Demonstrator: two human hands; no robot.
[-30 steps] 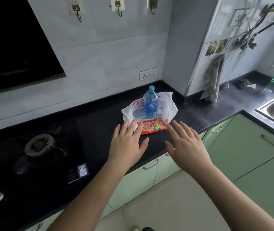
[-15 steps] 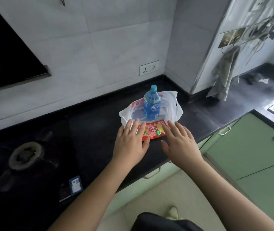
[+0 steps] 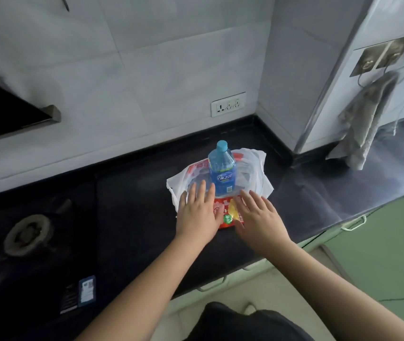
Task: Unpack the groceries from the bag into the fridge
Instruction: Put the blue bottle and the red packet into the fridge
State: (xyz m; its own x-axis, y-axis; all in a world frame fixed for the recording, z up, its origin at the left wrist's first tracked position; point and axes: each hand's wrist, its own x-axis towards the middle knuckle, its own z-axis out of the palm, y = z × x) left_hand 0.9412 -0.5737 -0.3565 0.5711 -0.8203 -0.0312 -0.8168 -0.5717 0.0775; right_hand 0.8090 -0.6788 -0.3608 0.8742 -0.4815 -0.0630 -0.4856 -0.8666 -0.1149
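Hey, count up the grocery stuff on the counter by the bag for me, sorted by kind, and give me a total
Bottles: 1, the blue bottle standing upright on the white plastic bag
Snack packets: 1, the red packet lying flat between the two hands
Bags: 1
Total: 3

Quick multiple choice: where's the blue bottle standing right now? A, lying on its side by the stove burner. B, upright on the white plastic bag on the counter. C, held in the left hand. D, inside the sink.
B: the blue bottle stands upright on the white plastic bag, just beyond both open hands.
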